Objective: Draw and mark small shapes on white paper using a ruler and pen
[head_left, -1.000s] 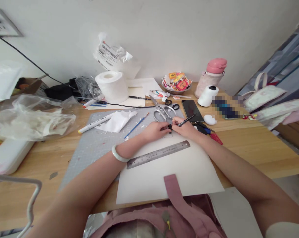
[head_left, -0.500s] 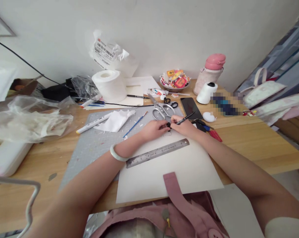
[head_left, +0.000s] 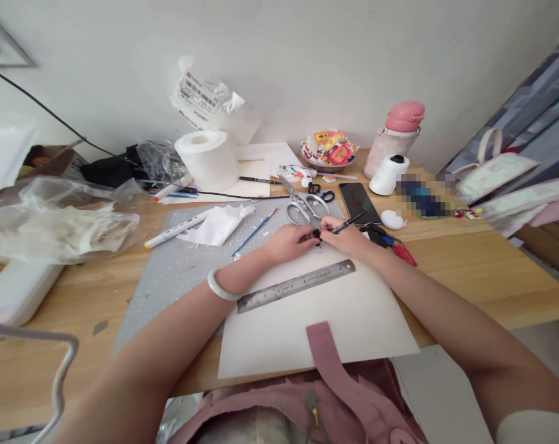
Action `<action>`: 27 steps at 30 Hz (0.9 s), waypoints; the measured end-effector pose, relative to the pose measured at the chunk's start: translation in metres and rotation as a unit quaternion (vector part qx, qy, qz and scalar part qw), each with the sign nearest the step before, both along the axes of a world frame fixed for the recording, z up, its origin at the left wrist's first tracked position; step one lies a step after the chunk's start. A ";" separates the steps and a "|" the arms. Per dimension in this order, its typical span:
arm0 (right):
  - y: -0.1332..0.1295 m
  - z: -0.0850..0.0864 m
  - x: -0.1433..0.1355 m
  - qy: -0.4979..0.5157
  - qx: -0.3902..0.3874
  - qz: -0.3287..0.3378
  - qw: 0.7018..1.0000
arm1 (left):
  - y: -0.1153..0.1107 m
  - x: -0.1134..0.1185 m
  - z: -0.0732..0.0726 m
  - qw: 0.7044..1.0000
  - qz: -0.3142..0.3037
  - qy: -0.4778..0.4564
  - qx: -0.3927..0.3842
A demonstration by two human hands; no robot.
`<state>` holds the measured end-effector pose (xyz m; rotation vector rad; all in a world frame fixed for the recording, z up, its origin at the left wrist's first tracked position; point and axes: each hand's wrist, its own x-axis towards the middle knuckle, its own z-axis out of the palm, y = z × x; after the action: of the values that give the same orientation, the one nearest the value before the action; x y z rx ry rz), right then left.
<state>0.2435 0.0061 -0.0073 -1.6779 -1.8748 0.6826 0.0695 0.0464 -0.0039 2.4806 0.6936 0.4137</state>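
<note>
My left hand (head_left: 291,242) pinches a small black object (head_left: 316,234) against the upper edge of a large white sheet of paper (head_left: 307,339); its exact kind is too small to tell. Closed around a slim black pen (head_left: 356,220), my right hand (head_left: 342,234) meets the left at that black object, and the pen's tip is hidden. Thin pencil-like lines show on the paper just below the fingers. A steel ruler (head_left: 298,285) lies slanted across the sheet under my hands. Silver scissors (head_left: 305,206) rest just beyond them.
A grey cutting mat (head_left: 168,296) lies left, bearing a white marker (head_left: 178,229), crumpled paper (head_left: 219,225) and a blue brush (head_left: 255,231). Behind stand a tissue roll (head_left: 210,166), a bowl of paper cutouts (head_left: 330,163) and a pink-lidded bottle (head_left: 393,142). A phone (head_left: 359,202) lies right.
The whole view has shifted very slightly. Both hands stay together at the same spot on the paper, with the same hold on the pen and the black object.
</note>
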 end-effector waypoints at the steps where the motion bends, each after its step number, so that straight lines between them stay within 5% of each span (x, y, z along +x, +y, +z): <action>1: 0.000 0.000 0.000 -0.001 0.000 -0.001 1.000 | 0.000 0.000 0.000 1.000 -0.001 -0.001 0.000; 27: 0.000 0.001 0.000 0.003 0.000 0.005 1.000 | 0.000 0.000 0.000 1.000 0.002 0.013 0.010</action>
<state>0.2437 0.0058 -0.0067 -1.6655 -1.8803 0.6923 0.0696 0.0461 -0.0037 2.5072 0.7084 0.3933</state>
